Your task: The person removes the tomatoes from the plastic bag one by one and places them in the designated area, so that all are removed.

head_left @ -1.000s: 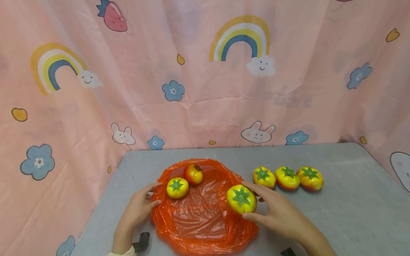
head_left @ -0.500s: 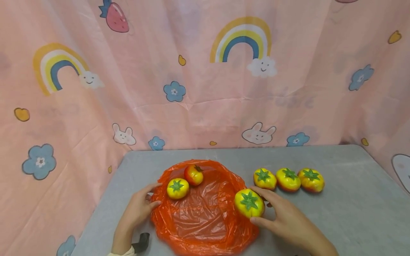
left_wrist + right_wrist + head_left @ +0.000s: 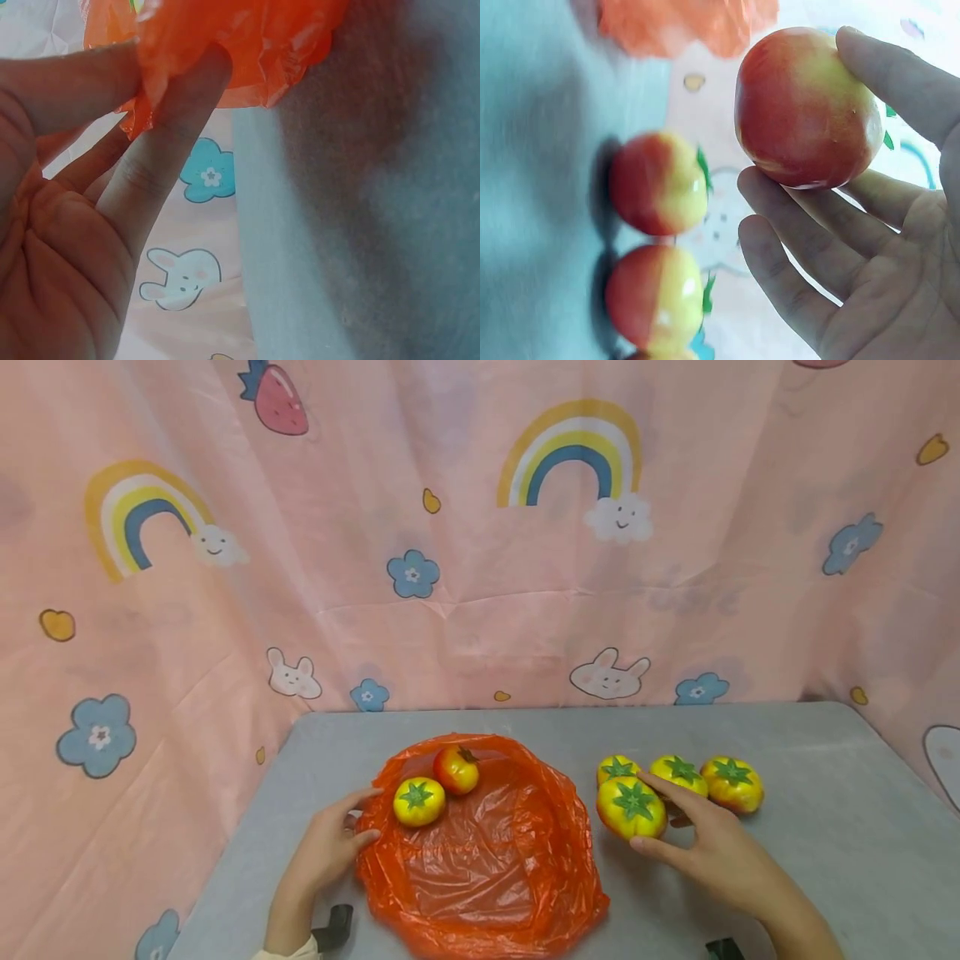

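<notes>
An orange plastic bag (image 3: 472, 893) lies spread open on the grey table, with two yellow-red tomatoes in it: one upright (image 3: 418, 802) and one tipped (image 3: 456, 769). My left hand (image 3: 324, 843) pinches the bag's left rim between thumb and fingers; the left wrist view shows the orange film (image 3: 247, 52) there. To the right of the bag, my right hand (image 3: 720, 856) holds a tomato (image 3: 632, 810) with a green star-shaped top, thumb and fingertips on its sides. In the right wrist view, this tomato (image 3: 806, 109) is raised above the table.
Three more tomatoes stand in a row behind my right hand: the left one (image 3: 618, 766) partly hidden by the held one, then the middle one (image 3: 681, 772) and the right one (image 3: 733, 785). A pink patterned curtain (image 3: 480, 552) hangs behind the table (image 3: 862, 827).
My right hand has carried the tomato rightward, from over the bag's right rim to in front of the row of tomatoes. The left hand has stayed at the bag's rim.
</notes>
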{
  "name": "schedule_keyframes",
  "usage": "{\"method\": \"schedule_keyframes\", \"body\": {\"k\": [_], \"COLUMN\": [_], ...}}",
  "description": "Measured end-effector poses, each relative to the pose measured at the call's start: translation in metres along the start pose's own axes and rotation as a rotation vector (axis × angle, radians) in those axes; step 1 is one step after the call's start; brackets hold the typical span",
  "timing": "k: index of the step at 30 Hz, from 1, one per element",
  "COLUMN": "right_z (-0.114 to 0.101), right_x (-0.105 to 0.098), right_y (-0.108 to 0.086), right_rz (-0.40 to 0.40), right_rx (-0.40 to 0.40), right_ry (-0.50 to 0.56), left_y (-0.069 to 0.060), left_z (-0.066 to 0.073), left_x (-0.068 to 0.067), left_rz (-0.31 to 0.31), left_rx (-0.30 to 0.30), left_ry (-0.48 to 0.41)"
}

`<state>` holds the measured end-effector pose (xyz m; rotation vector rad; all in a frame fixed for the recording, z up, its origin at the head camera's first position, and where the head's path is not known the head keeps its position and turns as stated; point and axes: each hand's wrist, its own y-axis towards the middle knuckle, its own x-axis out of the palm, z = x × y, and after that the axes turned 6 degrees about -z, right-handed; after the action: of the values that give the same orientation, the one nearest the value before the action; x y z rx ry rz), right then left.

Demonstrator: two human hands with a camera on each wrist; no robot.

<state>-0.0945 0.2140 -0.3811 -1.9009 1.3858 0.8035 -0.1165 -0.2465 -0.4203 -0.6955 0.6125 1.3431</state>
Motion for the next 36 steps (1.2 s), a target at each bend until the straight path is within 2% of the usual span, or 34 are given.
{"method": "schedule_keyframes", "body": {"k": [5, 11, 15, 23, 28, 36], "right_z": [0.018, 0.021, 0.021, 0.032, 0.038, 0.046], "right_x": [-0.01, -0.012, -0.009, -0.005, -0.002, 0.004], "right_y": [0.001, 0.003, 0.005, 0.007, 0.009, 0.012], "right_rz": [0.025, 0.026, -0.001, -0.051, -0.1, -0.181], "right_rx": [0.053, 0.063, 0.066, 0.024, -0.011, -0.011], "right_ry": [-0.013, -0.012, -0.001, 0.001, 0.004, 0.077], "left_y": [0.0, 0.001, 0.001, 0.002, 0.003, 0.003], "left_z": [0.002, 0.0, 0.0, 0.001, 0.002, 0.001], "left_x": [0.0, 0.002, 0.002, 0.002, 0.002, 0.002], "left_rz": [-0.004, 0.003, 0.001, -0.006, 0.001, 0.001], "left_rx": [-0.027, -0.018, -0.024, -0.039, -0.027, -0.035], "left_ry": [-0.004, -0.004, 0.007, 0.014, 0.006, -0.004]}}
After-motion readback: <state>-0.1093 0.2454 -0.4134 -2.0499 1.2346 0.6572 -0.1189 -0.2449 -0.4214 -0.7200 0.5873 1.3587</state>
